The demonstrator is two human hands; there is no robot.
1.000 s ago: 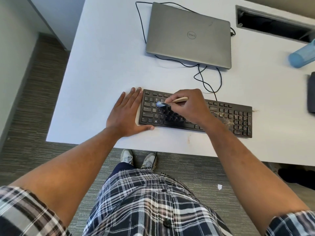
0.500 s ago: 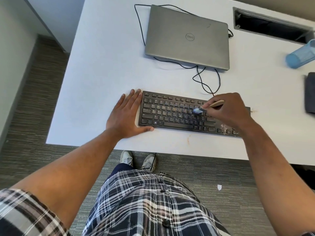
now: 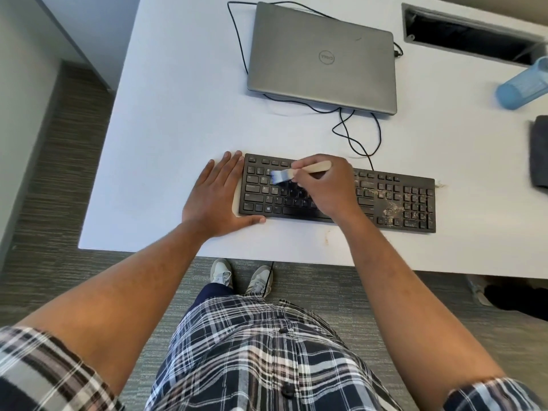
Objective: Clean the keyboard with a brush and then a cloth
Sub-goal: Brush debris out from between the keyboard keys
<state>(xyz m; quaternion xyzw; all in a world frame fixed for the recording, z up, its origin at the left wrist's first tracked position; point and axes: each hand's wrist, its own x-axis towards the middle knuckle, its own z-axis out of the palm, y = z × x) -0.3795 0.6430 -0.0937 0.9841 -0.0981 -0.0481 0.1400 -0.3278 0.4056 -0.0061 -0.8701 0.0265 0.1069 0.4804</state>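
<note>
We see the keyboard, black and flat, lying near the front edge of the white table, around the middle of the frame. Its right part, by the number pad, is speckled with pale crumbs and dust. Our right hand hovers over the left half of the keys, fingers curled tight round the pale wooden handle of a small brush; the bluish bristles look blurred and sit over the upper rows of keys toward the keyboard's left end, though we cannot tell whether they touch the keys. Our left hand lies flat on the table with straight fingers, pressed against the keyboard's left edge, the thumb running along its front corner, holding nothing. A thin black cable loops from behind the keyboard up toward a closed grey laptop in the upper middle of the frame. At the right edge we see a dark grey cloth lying on the table, cut off by the frame, and above it a blue plastic bottle. A dark rectangular slot is set into the table at the upper right. Below the table edge we see grey carpet, two pale shoes and a plaid shirt.
</note>
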